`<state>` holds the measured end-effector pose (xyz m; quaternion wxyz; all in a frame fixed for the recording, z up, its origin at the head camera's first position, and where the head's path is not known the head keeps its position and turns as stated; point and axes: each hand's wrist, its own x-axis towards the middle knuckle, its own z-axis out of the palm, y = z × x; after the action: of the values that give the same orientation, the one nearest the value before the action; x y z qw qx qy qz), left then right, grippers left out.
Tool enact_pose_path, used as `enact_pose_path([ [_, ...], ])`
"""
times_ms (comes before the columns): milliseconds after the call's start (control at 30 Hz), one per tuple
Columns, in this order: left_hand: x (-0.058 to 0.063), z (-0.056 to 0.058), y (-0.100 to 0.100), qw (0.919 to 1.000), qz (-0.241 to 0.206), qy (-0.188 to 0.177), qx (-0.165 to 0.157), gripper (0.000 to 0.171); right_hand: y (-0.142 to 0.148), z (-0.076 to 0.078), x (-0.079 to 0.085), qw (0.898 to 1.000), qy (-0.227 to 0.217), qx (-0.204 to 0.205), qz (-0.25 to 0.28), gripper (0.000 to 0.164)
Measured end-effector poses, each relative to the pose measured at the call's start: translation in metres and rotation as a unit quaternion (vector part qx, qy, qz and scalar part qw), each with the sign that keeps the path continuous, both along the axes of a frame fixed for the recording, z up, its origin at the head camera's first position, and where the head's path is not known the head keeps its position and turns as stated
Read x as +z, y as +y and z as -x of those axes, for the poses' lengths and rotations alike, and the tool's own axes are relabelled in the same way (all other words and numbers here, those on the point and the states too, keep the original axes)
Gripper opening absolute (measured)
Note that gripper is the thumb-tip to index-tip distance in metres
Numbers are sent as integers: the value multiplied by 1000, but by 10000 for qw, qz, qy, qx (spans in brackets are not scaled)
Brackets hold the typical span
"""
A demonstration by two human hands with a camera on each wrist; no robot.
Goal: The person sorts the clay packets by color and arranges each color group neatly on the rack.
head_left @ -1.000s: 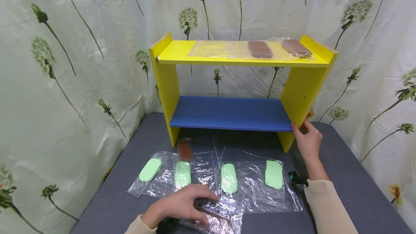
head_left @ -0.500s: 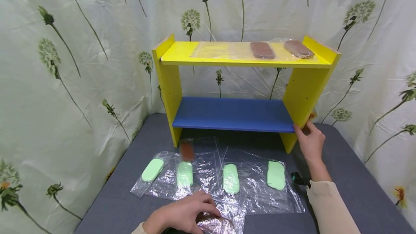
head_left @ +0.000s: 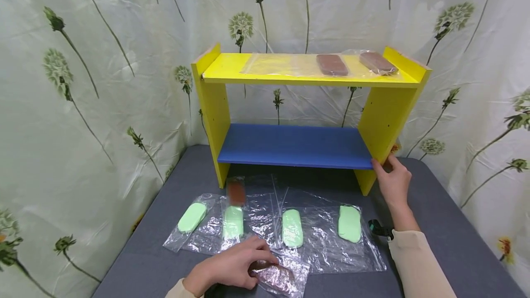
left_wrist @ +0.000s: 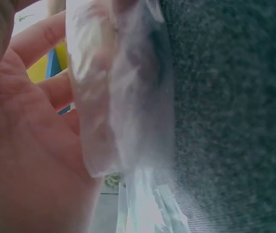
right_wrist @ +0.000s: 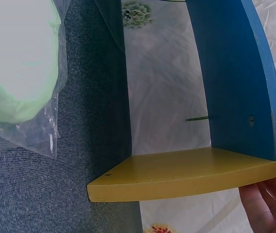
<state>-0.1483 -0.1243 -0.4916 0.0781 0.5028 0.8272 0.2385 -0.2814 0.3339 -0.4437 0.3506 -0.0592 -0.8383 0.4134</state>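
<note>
My left hand (head_left: 233,263) grips a reddish-brown bar in a clear plastic bag (head_left: 276,277) at the near edge of the dark table. In the left wrist view, the fingers curl along one side of the blurred, bagged bar (left_wrist: 123,92); the fingertips are partly hidden. My right hand (head_left: 393,180) holds the shelf unit's yellow right side panel (head_left: 383,114), thumb by the end of the blue shelf (head_left: 296,146). The right wrist view has fingers (right_wrist: 259,206) against the panel's outer face.
Bagged pale-green bars (head_left: 292,228) lie in a row before the shelf unit, with a bagged brown bar (head_left: 236,193) behind them at the left. Two brown bars (head_left: 332,65) in clear bags lie on the yellow top shelf (head_left: 232,65). A flowered curtain (head_left: 124,59) hangs behind.
My left hand has come down onto the bagged brown bar, and its spread fingers and thumb have closed on it. The right hand stays at the side panel.
</note>
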Motion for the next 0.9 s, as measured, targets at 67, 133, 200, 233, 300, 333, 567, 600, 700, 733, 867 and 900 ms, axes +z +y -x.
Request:
enact_pose_path([
  [67, 1, 0, 1, 9999, 15, 166, -29, 67, 0, 0, 0, 10000, -17, 27, 24, 41],
  [133, 2, -1, 2, 9995, 43, 321, -50, 71, -1, 0, 0, 10000, -28, 44, 47, 41],
  [200, 3, -2, 3, 9990, 94, 429, -34, 74, -1, 0, 0, 10000, -27, 59, 62, 41],
  [233, 4, -2, 3, 9991, 106, 412, -14, 75, -1, 0, 0, 10000, -23, 56, 66, 41],
  [300, 4, -2, 4, 9997, 104, 196, 86, 76, -1, 0, 0, 10000, 19, 36, 45, 40],
  [333, 4, -1, 5, 9999, 57, 26, 131, 76, -1, 0, 0, 10000, 42, 18, 34, 39],
  [567, 3, 9, 7, 9866, -690, -1410, 437, 66, -1, -1, -2, 9999, 140, -1, 35, 35],
  [600, 3, 10, 7, 9821, -851, -1618, 464, 60, -1, -1, -2, 9999, 142, 10, 39, 35],
  [700, 2, 16, 6, 9676, -1253, -2086, 668, 47, -1, -1, -3, 9999, 126, 32, 37, 36],
  [733, 1, 18, 5, 9620, -1409, -2207, 775, 45, -1, 0, -3, 9999, 121, 33, 34, 36],
  [867, 1, 26, 3, 9399, -2018, -2518, 1121, 40, -1, 0, -3, 9999, 108, 35, 16, 36],
  [900, 3, 28, 2, 9355, -2138, -2562, 1163, 39, 0, 0, -3, 9999, 119, 39, 13, 37],
])
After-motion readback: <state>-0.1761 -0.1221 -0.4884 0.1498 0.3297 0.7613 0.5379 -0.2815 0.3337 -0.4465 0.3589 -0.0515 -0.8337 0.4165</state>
